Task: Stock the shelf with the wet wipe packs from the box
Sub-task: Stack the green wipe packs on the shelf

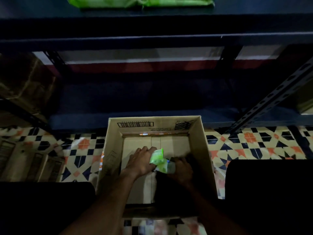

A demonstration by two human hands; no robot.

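Head view, looking down. Cardboard box [201,150] sits open on the patterned tile floor [254,146], just in front of the dark metal shelf [152,39].

Both hands are down inside the box.
- Left hand [141,161]: fingers curled onto a green wet wipe pack [157,156], gripping it near the box centre.
- Right hand [181,169]: closed round a second pack [165,167], which touches the first. Image is soft here; exact finger placement can't be read.

Box contents: bottom flaps show bare over most of the floor of the box. The near right corner is in deep shadow, so cannot tell whether more packs lie there.

Shelf: a row of green stocked packs [140,2] lies on the upper board at the top edge of view. Lower boards are dark; nothing readable on them.

Progress, as a judgement: late stage. Some stock is up, the box looks close to empty, and these two packs may be the last. Left to do: lift both out and place them on the shelf, then check the shadowed corner.
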